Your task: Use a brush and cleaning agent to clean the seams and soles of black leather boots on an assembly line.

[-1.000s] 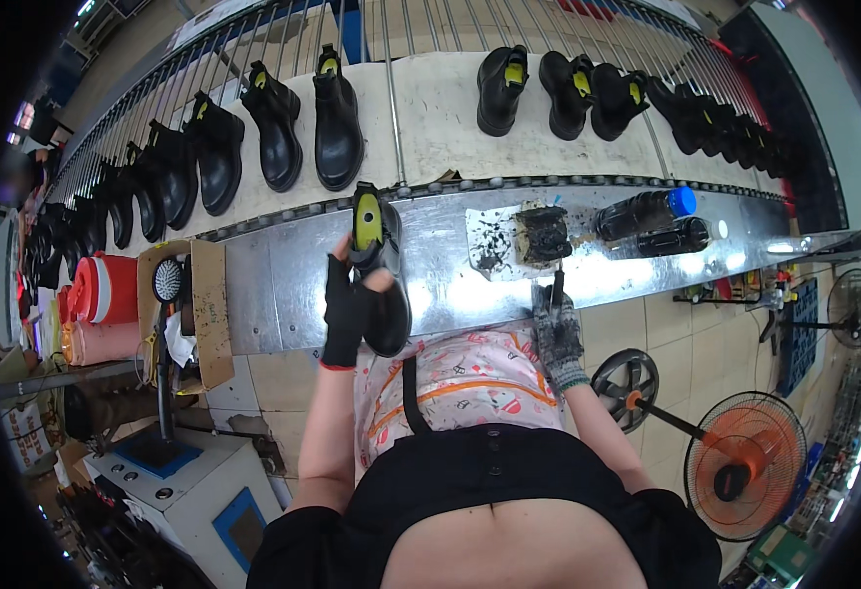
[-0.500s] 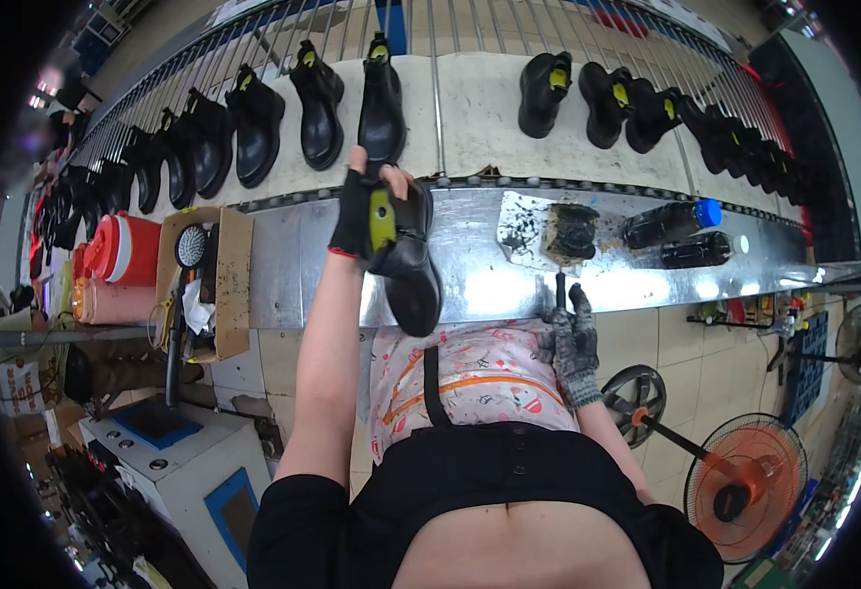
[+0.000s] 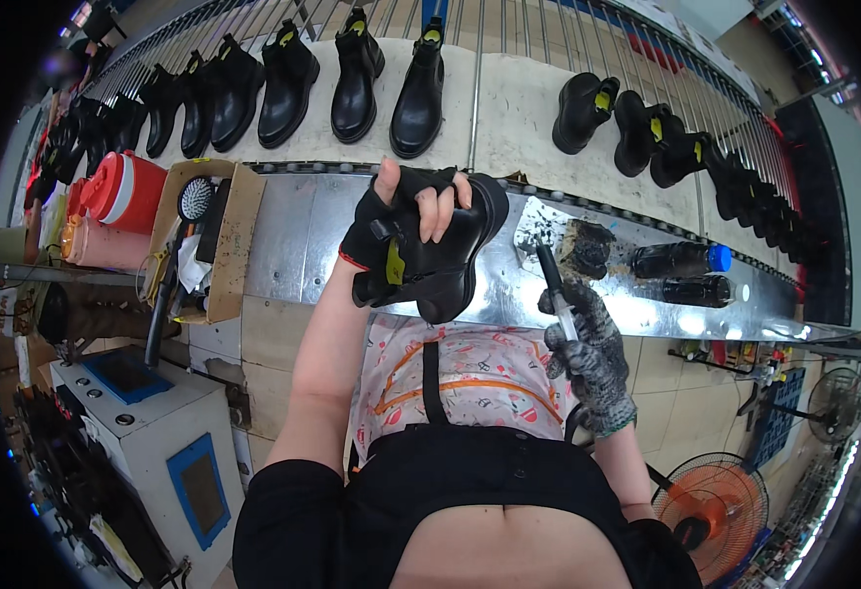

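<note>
My left hand (image 3: pixel 413 204), in a black fingerless glove, grips a black ankle boot (image 3: pixel 458 245) over the metal bench. The boot is turned on its side; its yellow-green lining shows by my wrist. To the right, my right hand (image 3: pixel 592 358) wears a mottled grey glove. Its fingers close round a pen-like tool (image 3: pixel 553 280) with a pale barrel and a long black end pointing up and away. The tool is apart from the boot. Just beyond its tip lie a stained white sheet (image 3: pixel 538 218) and a blackened, sponge-like block (image 3: pixel 587 248).
Two dark-filled bottles, one blue-capped (image 3: pixel 678 259) and one white-capped (image 3: pixel 697 291), lie on the bench (image 3: pixel 293 231). Beyond, black boots (image 3: pixel 418 98) line a pale conveyor. At left are a cardboard box (image 3: pixel 234 236) with a brush and a red jug (image 3: pixel 128 191). A fan (image 3: pixel 715 515) stands lower right.
My left hand has rotated the boot from toe-down to lying sideways. My right hand has risen from the bench edge, bringing the pen-like tool up. The whole view has shifted slightly.
</note>
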Demonstrator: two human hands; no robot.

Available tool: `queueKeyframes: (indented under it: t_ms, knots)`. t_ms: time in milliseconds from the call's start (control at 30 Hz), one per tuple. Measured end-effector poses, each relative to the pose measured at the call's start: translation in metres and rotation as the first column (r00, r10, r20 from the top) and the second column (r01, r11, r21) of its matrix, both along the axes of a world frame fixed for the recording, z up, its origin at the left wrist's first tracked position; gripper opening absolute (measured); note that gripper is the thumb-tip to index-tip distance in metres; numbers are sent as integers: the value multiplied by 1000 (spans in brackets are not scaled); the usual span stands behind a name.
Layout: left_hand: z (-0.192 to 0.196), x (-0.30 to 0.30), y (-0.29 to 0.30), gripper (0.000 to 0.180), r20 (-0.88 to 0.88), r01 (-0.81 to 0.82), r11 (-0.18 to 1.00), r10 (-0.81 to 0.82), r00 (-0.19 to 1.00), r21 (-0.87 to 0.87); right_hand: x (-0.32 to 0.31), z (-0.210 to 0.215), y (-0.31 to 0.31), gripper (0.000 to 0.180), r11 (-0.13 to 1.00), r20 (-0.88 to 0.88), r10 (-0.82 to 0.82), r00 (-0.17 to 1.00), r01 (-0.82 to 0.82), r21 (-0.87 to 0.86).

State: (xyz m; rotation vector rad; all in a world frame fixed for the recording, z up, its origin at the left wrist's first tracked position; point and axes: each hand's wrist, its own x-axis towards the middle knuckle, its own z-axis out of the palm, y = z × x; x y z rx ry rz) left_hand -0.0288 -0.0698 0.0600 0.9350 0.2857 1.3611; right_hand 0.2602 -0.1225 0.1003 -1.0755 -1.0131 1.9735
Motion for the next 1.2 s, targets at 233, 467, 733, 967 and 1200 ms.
queueKeyframes:
  t_ms: [233,467,733,967,1200]
  knots:
    - [-1,-2,6,78,-111,23,996,-14,994,81,-14,28,30,53,381,778,-31,628,-712,590]
    - [-3,-3,6,78,-73,15,997,-9,997,78,-24,29,36,46,372,773,-53,632,-706,603]
    - [-4,-2,6,78,-29,58,997,-56,998,44,-26,25,38,46,356,778,-70,625,-713,604]
    - [-6,-5,10,78,-63,38,996,-33,997,81,-29,30,53,34,407,679,69,731,-642,650]
    - [-28,-31,18,79,91,-58,998,55,994,33,-49,-6,55,67,425,547,74,834,-523,739]
